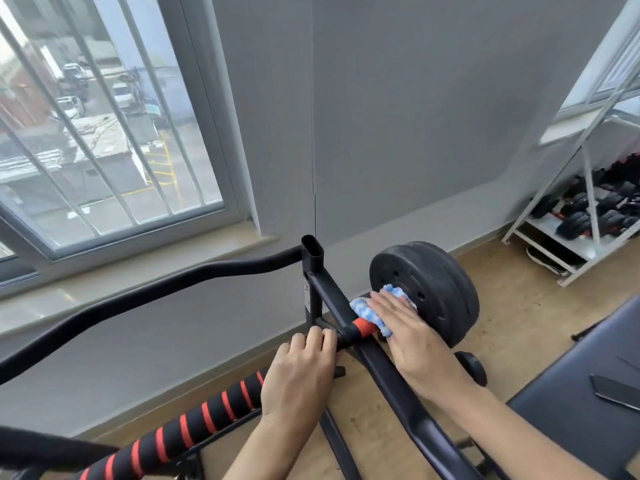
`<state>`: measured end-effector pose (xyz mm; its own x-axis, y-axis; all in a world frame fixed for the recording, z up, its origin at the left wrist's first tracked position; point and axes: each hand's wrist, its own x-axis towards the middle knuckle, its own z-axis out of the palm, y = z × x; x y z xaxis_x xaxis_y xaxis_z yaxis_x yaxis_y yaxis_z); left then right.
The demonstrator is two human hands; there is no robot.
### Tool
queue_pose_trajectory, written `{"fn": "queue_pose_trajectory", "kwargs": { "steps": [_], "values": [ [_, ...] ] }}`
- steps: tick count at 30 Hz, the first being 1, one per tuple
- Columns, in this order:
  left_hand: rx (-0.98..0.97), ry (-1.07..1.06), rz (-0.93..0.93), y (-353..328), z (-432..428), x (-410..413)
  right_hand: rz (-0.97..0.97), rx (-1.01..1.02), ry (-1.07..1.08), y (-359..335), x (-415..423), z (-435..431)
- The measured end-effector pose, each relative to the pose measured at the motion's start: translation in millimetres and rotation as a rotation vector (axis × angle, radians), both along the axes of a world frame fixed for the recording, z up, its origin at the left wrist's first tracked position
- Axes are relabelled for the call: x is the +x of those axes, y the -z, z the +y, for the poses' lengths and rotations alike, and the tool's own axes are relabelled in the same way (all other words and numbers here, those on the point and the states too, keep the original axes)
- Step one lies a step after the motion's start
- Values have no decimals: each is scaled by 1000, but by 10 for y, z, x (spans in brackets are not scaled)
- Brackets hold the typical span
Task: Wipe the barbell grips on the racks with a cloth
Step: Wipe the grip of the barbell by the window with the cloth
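**A:** On the head view, the left hand [301, 372] had its grip clenched round the striped barbell [194, 427], just beside the black rack [313, 271].

**B:** And the right hand [405, 327]?

**A:** Its grip was released, with the fingers flat. It pressed the blue cloth [362, 304] onto the bar's red end, right against the weight plate [440, 285].

**B:** A dark bench [571, 417] sat off to the right.

The right hand [412, 327] covers most of the cloth [363, 304] — the cut-off shelf [590, 188] holds blurred items [571, 225], perhaps dumbbells.
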<state>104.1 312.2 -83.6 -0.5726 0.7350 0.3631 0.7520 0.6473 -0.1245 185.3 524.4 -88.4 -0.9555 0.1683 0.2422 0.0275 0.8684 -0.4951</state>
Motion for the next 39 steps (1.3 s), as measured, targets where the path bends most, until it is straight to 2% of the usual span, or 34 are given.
{"fn": "queue_pose_trajectory", "kwargs": {
  "steps": [3, 6, 9, 13, 15, 19, 21, 24, 27, 29, 31, 33, 35, 37, 39],
  "values": [
    [-95, 23, 12, 32, -8, 24, 4, -14, -87, -21, 8, -273],
    [-158, 27, -94, 35, -20, -25, 1, -30, -184, -26, -35, -491],
    [-167, 22, -206, -108, -5, -74, -36, 41, -246, -63, -71, -316],
    [-46, -27, -432, -240, 35, -297, -33, 21, -49, -81, -244, 75],
    [-66, -30, -531, -307, 42, -422, -33, -13, 8, -99, -349, -20],
    [52, 22, -198, -115, -18, -351, -39, -41, -226, -86, -380, -498],
    [68, -36, -148, -17, -55, -257, 8, -13, -309, -76, -369, -456],
    [-24, -78, -151, -72, -69, -307, 18, 52, -198, -16, -404, -113],
    [-33, -78, -320, -236, -36, -429, 36, 9, -12, -5, -497, 86],
    [-49, -72, -451, -256, -32, -546, 34, -30, 14, -38, -569, -80],
    [-58, -89, -576, -261, -27, -685, -14, -28, -103, -36, -584, -325],
    [-60, -83, -621, -248, -26, -757, -21, 19, -269, -35, -553, -386],
    [-54, -49, -488, -222, -58, -737, -35, 33, -256, -44, -584, -179],
    [-49, -29, -293, -194, -143, -657, -29, 14, -101, -66, -620, 50],
    [-91, -36, -182, -164, -196, -614, 1, -3, -5, -70, -650, 47]
  ]
}}
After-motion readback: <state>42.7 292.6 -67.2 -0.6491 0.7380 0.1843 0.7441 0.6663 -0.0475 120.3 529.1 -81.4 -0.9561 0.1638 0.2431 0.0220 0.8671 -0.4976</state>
